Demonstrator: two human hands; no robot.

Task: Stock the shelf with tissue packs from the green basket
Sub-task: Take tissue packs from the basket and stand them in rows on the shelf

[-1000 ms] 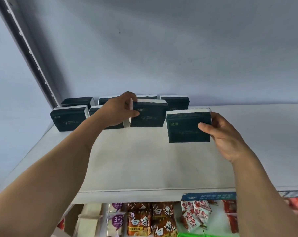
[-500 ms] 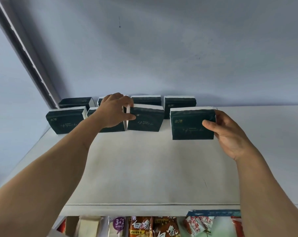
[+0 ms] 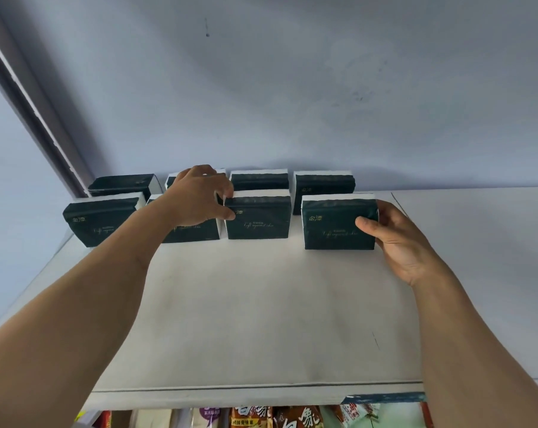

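Note:
Several dark green tissue packs stand in two rows at the back of the white top shelf [image 3: 261, 304]. My left hand [image 3: 196, 196] grips the left edge of the third front-row pack [image 3: 258, 217], which stands upright on the shelf. My right hand [image 3: 397, 239] holds the right end of the rightmost front pack [image 3: 335, 223], thumb across its face; that pack rests on the shelf in front of a back-row pack [image 3: 323, 183]. The green basket is out of view.
A grey wall rises behind the packs and a dark upright post [image 3: 36, 118] runs along the left. Below the shelf's front edge, snack packets [image 3: 292, 420] fill the lower shelf. The shelf surface to the right of the packs is bare.
Both packs moved back and down onto the shelf: the left one lined up in the front row, the right one came to rest beside it. The camera tilted upward.

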